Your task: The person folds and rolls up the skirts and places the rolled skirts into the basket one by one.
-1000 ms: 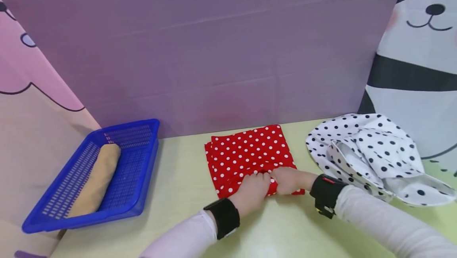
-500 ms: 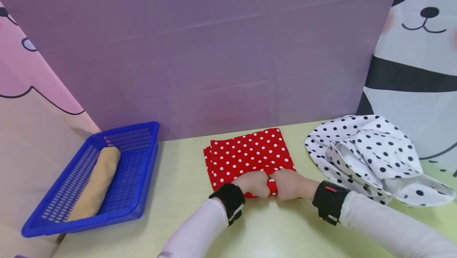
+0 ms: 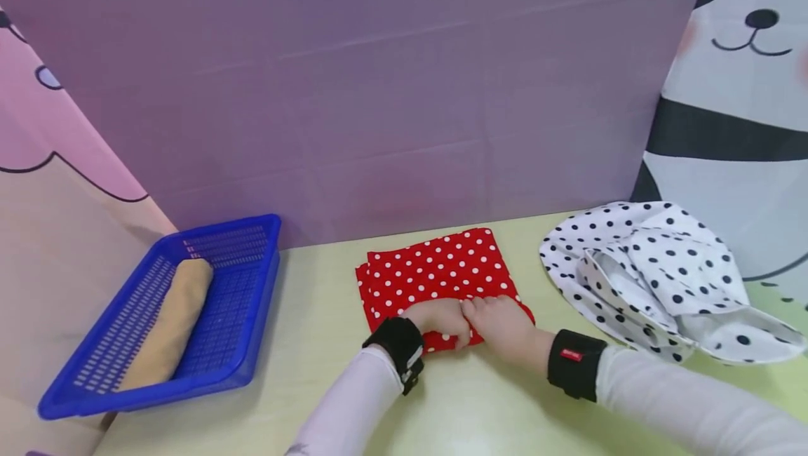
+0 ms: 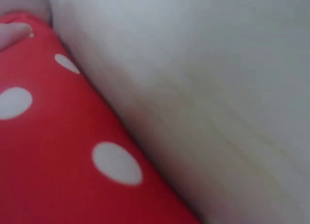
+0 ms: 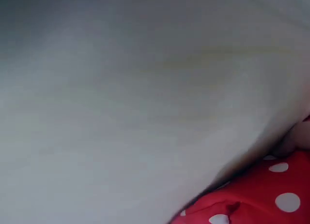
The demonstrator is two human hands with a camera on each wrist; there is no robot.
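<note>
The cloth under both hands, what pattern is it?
The cloth is red with white polka dots, clearest in the head view.

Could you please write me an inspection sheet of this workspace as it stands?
Surface: pale yellow-green table.
Job's things: folded red polka-dot cloth, its near edge rolled under both hands.
Clutter: white black-dotted cloth, crumpled at right; blue basket at left, holding a tan cloth roll.
Grippers: left hand and right hand side by side, fingers curled on the red cloth's near edge.
Cables: nothing seen.
Surroundings: purple backdrop; cartoon panels at both sides.
</note>
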